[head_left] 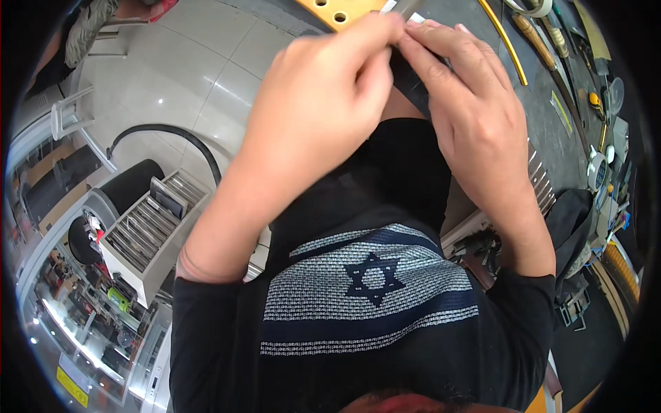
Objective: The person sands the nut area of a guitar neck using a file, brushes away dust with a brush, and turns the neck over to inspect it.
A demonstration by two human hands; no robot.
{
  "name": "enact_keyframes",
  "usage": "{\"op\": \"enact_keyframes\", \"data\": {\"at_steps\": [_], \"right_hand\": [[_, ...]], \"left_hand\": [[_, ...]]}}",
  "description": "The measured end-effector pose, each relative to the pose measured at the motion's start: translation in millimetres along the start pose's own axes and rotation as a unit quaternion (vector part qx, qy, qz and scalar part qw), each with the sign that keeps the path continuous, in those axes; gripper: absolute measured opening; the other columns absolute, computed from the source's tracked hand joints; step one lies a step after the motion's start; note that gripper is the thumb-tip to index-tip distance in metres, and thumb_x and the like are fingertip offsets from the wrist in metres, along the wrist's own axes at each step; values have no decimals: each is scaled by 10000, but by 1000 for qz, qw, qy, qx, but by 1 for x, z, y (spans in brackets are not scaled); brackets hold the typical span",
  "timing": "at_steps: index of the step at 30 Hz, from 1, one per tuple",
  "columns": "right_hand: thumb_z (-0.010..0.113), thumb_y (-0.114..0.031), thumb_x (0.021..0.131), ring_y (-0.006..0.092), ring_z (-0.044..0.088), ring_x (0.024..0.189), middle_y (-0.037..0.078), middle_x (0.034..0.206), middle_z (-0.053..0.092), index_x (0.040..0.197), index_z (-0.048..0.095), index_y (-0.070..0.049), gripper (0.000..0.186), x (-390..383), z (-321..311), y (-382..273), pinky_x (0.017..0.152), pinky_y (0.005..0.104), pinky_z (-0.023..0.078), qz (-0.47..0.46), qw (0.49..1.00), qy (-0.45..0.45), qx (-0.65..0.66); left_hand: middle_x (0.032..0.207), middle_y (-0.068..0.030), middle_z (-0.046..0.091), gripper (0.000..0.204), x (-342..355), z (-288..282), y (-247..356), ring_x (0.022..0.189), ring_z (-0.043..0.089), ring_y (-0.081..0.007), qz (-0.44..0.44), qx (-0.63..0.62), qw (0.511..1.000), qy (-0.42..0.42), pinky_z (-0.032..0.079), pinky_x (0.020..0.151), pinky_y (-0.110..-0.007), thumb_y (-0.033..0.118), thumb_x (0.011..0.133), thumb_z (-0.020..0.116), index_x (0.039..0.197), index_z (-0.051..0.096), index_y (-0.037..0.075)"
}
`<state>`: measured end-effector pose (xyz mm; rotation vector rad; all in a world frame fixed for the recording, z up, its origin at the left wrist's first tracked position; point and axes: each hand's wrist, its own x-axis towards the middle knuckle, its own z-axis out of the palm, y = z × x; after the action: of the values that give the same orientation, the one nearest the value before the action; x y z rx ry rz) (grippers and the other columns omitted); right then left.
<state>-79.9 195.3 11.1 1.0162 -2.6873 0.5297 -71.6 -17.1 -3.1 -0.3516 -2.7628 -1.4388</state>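
At the top of the view, my left hand point(320, 103) and my right hand point(478, 103) meet at the fingertips. The left hand is closed, with thumb and forefinger pinched together. My right fingers are bent and pressed together against the left fingertips. Whatever they pinch is mostly hidden by the fingers. Just beyond them a grey, metallic-looking piece point(407, 7) shows, cut off by the upper edge; I cannot tell what it is, or which hand holds it. Close by lies an orange-yellow block with round holes point(358, 9).
On the dark workbench point(475, 51) at the right lie a yellow strip point(508, 45), a wooden-handled tool point(533, 40) and several other tools. To the left stand a glass display case point(89, 330) and a rack of metal bars point(155, 227). A black hose point(172, 129) curves over the tiled floor.
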Motion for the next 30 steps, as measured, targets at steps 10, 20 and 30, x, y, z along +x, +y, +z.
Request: {"op": "enact_keyframes", "data": {"at_steps": [10,20,30], "right_hand": [[736,95,888,353,729,1359,110,1419,755,1414,783,-20,540,0,0,1,1231,521,564,0,1000,6,-10],[744,83,888,352,734,1342,113,1409,755,1401,790,-19,524,3,-1,1,1226,517,568,-6,1000,8,4],[741,99,871,363,729,1339,112,1413,749,1413,784,-28,557,1,1,4,1230,516,566,-3,1000,7,20]], "left_hand": [[860,-44,703,352,-6,-1,0,767,618,-53,2,-11,1000,-7,523,712,-271,-16,1112,676,1449,765,30],[843,-80,700,291,-17,-4,3,735,603,-67,16,7,1000,14,508,689,-268,-18,1095,702,1377,771,-2],[919,20,706,285,-24,-3,-1,799,596,-34,3,-20,1000,20,498,719,-239,-18,1120,676,1386,778,-19]]}}
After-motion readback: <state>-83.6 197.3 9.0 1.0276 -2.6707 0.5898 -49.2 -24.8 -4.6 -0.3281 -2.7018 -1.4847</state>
